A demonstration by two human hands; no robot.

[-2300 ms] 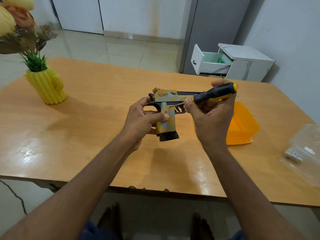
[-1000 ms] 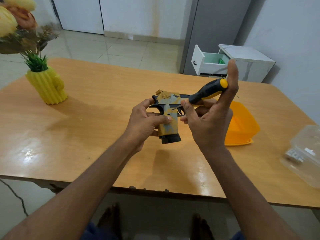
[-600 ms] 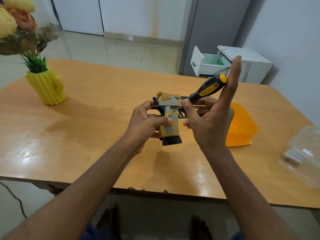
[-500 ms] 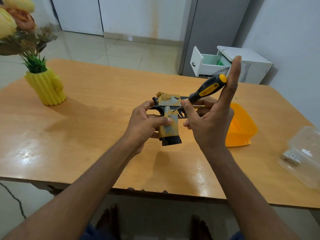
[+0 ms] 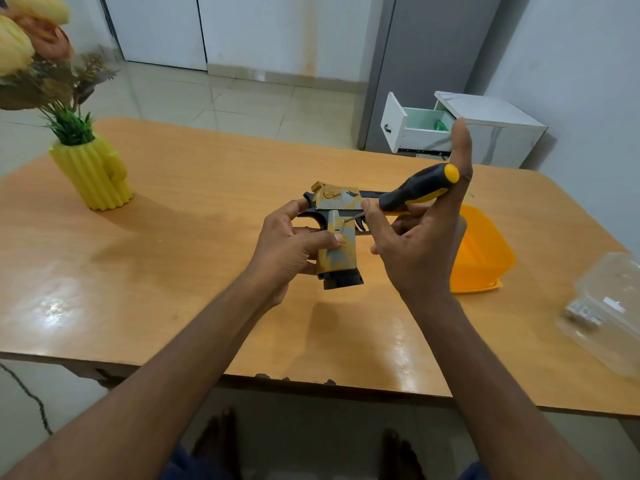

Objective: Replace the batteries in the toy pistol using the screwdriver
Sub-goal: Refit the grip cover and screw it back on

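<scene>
- Since a couple of seconds ago, the right hand (image 5: 415, 244) has loosened on the screwdriver (image 5: 417, 189): its index finger now points up and the thumb pinches near the shaft.
- Left hand (image 5: 291, 244) is clamped round the toy pistol (image 5: 341, 233), held above the tabletop (image 5: 173, 271).
- Grip axis runs downward; the thin metal tip meets it from the right.
- Pistol: matte camouflage plastic; the screwdriver handle is rubbery black and yellow.
</scene>
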